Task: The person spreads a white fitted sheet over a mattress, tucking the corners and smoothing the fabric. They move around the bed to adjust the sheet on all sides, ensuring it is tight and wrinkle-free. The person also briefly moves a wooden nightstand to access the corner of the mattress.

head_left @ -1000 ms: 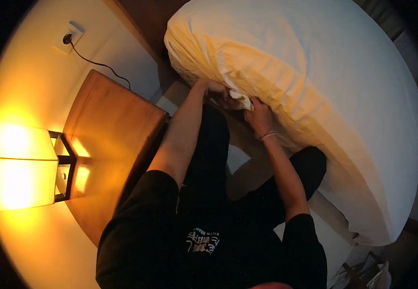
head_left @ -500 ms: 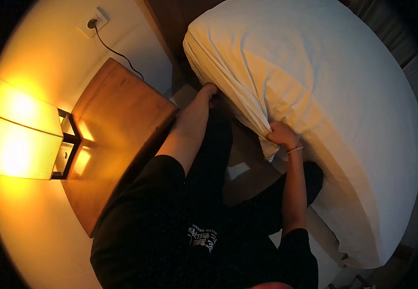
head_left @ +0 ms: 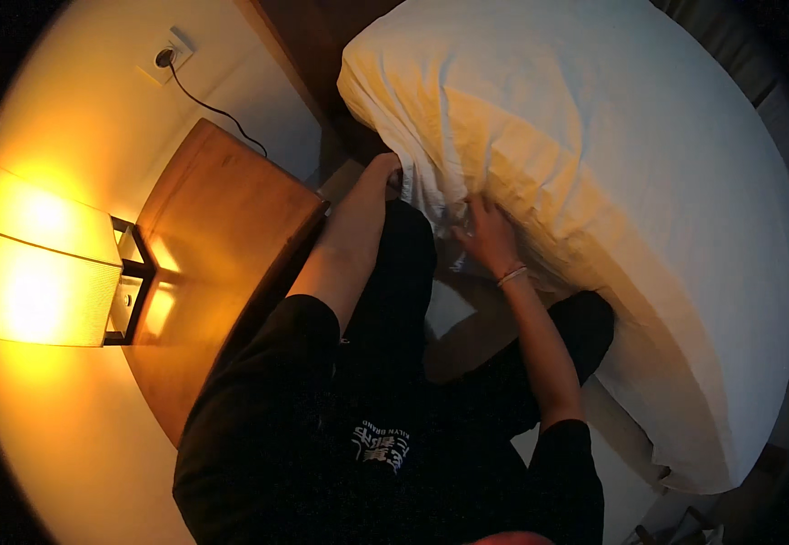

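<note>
A white bed sheet point(head_left: 540, 118) covers the mattress, its side hanging in wrinkled folds near the far-left corner. My left hand point(head_left: 385, 169) is closed on the sheet's hanging edge by that corner; its fingertips are partly hidden behind the cloth. Farther along the same side, my right hand point(head_left: 491, 238) lies against the gathered folds with fingers apart and a thin band on the wrist. The mattress itself stays hidden beneath the sheet.
A brown wooden nightstand point(head_left: 231, 218) stands at my left, bearing a lit lamp point(head_left: 44, 254). A black cord point(head_left: 222, 112) runs from a wall socket point(head_left: 165, 58) down behind it. My bent knees are close to the bed's side.
My right hand has let go of the bunched sheet edge and shifted left, its fingers now spread. The sheet's edge hangs tucked lower along the side. My left hand has barely moved.
</note>
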Motion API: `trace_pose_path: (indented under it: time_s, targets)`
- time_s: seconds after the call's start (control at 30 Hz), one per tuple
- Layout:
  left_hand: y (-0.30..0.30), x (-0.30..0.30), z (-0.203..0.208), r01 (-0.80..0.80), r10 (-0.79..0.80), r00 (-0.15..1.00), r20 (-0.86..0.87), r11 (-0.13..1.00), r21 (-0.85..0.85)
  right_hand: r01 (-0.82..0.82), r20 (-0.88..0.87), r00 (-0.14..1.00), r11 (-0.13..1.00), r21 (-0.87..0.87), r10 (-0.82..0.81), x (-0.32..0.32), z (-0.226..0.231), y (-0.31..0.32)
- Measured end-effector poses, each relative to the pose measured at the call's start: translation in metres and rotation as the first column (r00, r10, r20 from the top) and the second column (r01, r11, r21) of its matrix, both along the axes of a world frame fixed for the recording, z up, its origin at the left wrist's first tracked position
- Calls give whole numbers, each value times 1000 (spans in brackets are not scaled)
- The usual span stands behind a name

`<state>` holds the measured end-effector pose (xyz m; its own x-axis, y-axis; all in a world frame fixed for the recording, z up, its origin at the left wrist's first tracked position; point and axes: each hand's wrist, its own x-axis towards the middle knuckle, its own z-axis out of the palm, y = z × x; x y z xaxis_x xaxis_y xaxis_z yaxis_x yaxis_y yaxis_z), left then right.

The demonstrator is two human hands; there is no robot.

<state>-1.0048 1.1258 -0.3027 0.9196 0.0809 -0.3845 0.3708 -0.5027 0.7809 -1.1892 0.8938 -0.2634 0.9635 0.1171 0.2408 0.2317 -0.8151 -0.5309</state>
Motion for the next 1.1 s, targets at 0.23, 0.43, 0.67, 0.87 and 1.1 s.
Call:
trace_pose_path:
  time_s: [0.23, 0.43, 0.67, 0.87, 1.1]
  targets:
    - [2, -2, 9, -322, 319, 944, -82, 844, -430, -19, -53, 998, 999, -47, 17, 16, -56, 21]
    - [8, 2, 4, -436, 443, 887, -132, 707, -557, 232, -300, 940, 950, 208, -164, 22, -49, 32]
    - [-1, 8, 1, -485, 504, 849, -161, 620, -616, 112, -20, 992, 776, 621, -127, 37, -49, 27]
    - [-11, 16, -1, -516, 544, 818, -189, 547, -659, 237, -7, 969, 917, 320, -248, 36, -63, 13]
    - [-15, 39, 2, -392, 509, 860, -33, 617, -682, 322, 369, 896, 934, -154, -248, 31, -68, 8]
